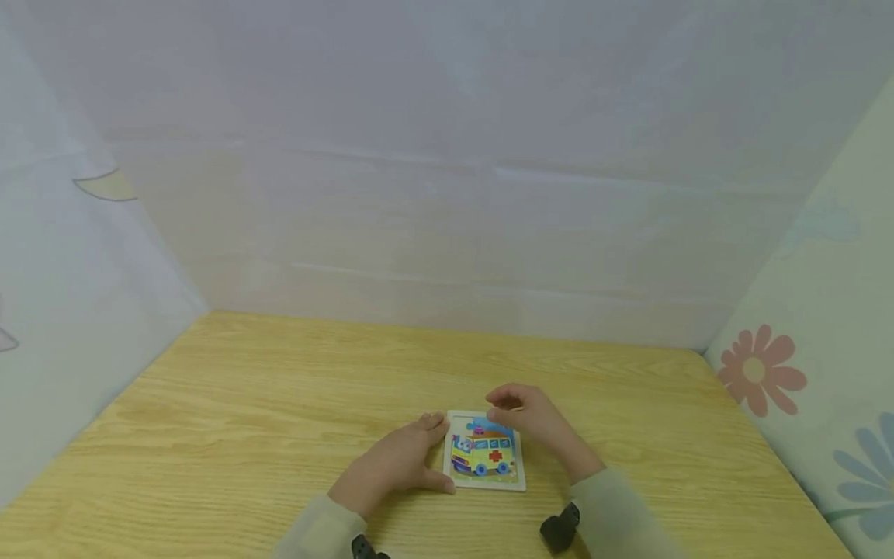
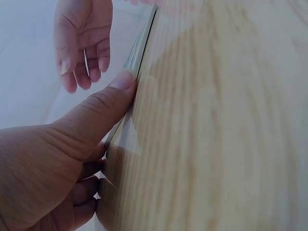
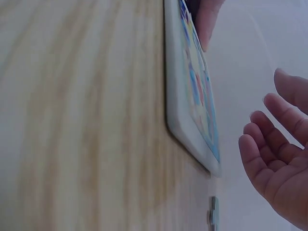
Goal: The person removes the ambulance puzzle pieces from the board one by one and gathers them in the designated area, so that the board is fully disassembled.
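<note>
A small picture jigsaw puzzle of a yellow ambulance lies in a white tray on the table. Pale bare tray shows at its upper left. My left hand holds the tray's left side, thumb at the near corner and fingers by the far one. In the left wrist view its thumb presses against the tray edge. My right hand hovers by the far right corner, fingers loosely bent, with nothing between them in the right wrist view. One loose puzzle piece lies on the table beyond the tray.
The wooden table extends around the puzzle. A pale cloth backdrop rises behind it, and a flower-printed sheet stands along the right side. Black wrist straps sit on both sleeves.
</note>
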Action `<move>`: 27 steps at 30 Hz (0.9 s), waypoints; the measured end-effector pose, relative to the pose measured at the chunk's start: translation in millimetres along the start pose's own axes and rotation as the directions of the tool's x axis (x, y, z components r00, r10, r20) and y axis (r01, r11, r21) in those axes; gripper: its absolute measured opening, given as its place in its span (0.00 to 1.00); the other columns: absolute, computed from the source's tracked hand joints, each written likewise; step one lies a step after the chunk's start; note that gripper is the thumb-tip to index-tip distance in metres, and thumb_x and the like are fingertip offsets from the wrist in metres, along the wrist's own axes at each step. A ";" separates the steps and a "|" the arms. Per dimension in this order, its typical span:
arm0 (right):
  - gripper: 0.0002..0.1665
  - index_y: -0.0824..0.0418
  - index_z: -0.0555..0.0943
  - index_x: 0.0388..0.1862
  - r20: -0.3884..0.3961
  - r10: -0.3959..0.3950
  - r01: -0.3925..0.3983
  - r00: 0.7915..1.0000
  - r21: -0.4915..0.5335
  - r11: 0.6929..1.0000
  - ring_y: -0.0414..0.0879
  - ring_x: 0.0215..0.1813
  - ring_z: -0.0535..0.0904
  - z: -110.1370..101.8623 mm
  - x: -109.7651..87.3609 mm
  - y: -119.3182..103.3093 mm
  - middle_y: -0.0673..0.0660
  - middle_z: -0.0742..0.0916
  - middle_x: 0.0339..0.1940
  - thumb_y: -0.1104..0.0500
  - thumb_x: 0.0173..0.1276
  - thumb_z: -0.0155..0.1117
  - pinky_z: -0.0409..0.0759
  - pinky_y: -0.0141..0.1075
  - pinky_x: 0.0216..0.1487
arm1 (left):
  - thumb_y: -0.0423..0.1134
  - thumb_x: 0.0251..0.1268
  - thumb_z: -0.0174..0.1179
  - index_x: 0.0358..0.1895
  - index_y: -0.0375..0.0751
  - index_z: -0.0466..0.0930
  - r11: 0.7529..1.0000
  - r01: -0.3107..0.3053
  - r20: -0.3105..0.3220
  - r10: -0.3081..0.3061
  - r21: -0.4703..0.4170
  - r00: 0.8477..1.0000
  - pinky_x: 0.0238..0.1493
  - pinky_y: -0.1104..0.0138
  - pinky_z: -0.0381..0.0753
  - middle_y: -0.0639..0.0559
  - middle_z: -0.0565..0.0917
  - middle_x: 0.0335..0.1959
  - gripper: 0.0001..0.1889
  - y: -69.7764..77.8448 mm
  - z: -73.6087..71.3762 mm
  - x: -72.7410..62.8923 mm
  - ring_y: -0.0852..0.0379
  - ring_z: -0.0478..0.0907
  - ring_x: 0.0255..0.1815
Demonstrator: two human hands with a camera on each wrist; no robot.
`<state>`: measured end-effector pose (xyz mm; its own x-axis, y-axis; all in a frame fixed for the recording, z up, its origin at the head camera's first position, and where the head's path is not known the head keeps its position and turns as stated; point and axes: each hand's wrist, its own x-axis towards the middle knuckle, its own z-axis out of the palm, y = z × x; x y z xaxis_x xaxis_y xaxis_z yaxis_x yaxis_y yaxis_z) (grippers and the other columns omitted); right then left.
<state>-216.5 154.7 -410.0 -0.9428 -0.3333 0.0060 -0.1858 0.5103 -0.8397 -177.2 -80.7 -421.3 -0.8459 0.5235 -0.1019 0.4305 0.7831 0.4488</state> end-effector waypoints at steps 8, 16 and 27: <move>0.16 0.61 0.80 0.47 0.036 0.004 -0.002 0.999 -0.064 0.998 0.47 0.46 0.76 13.0 3.7 -3.7 0.54 0.83 0.44 0.57 0.60 0.66 0.77 0.44 0.50 | 0.62 0.44 0.66 0.67 0.35 0.61 1.000 -0.012 -0.002 0.012 0.005 1.000 0.67 0.52 0.62 0.41 0.60 0.70 0.49 2.0 -1.2 -0.3 0.42 0.59 0.69; 0.16 0.60 0.81 0.44 0.064 -0.010 0.024 0.998 -0.216 0.976 0.48 0.45 0.75 20.8 7.4 -8.5 0.55 0.81 0.43 0.58 0.57 0.69 0.77 0.46 0.49 | 0.63 0.45 0.65 0.68 0.35 0.61 0.999 -0.020 0.010 0.020 0.025 1.000 0.66 0.53 0.64 0.42 0.60 0.71 0.49 0.6 -1.0 0.9 0.42 0.59 0.70; 0.12 0.56 0.82 0.41 0.153 -0.017 0.066 0.988 -0.317 0.946 0.45 0.41 0.70 20.4 11.0 -6.0 0.52 0.76 0.39 0.64 0.57 0.68 0.75 0.46 0.48 | 0.63 0.44 0.65 0.68 0.36 0.61 1.000 -0.013 0.010 0.013 0.011 1.000 0.67 0.52 0.63 0.42 0.60 0.71 0.50 -1.0 -0.4 0.5 0.42 0.58 0.70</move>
<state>-220.1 131.8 -416.0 -0.8858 -0.4597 -0.0629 -0.3256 0.7124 -0.6217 -178.2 -81.4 -421.4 -0.8372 0.5367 -0.1048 0.4449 0.7800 0.4401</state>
